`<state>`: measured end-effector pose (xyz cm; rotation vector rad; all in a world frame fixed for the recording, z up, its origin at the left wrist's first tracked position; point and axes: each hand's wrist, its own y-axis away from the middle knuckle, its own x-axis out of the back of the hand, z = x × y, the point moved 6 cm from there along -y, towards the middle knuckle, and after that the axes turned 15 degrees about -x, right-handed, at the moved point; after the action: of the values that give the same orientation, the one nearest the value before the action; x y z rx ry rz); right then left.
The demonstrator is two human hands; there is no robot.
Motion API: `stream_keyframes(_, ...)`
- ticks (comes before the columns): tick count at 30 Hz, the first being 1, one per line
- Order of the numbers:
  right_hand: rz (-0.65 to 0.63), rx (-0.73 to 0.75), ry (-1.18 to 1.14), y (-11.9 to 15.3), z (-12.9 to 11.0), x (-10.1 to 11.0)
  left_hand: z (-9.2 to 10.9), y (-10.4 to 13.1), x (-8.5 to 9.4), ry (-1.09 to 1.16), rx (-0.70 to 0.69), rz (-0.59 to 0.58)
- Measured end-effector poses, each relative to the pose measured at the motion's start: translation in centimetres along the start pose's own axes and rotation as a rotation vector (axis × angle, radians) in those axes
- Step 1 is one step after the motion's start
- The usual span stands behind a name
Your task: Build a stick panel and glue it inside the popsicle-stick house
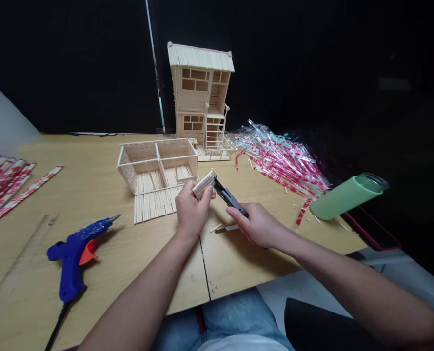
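House, 12 o'clock: walls, roof and ladder are in place. Box, 10 o'clock: walls and divider stand; top is open. Right hand closes around black tool, tip at panel. Left hand pinches panel narrowly, at centre; panel appears unattached.

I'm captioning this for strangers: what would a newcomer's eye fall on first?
Probably the tall stick-built house, pale against the black backdrop. Then the blue glue gun at left and the red-patterned wrappers heaped at right. At centre, the left hand holds a small stick panel, the right hand a dark tool.
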<state>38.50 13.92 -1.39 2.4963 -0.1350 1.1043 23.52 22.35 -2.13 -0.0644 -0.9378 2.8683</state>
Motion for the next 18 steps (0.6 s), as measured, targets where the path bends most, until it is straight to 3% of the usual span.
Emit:
stream_keyframes(5,-0.043,-0.053,-0.045,0.0,0.5,-0.3,-0.1,0.0,0.0,-0.027,-0.015,-0.016)
stream_keyframes(12,-0.259,-0.090,-0.225,0.0,0.7,-0.2,-0.7,-0.5,0.1,-0.025,0.026,-0.042)
stream_keyframes(15,-0.221,-0.073,-0.158,0.2,0.1,0.2,-0.8,-0.5,0.1,-0.009,0.047,-0.037)
stream_keyframes(18,-0.098,-0.033,-0.004,0.4,-0.5,0.7,-0.5,-0.5,0.1,0.011,0.042,-0.019)
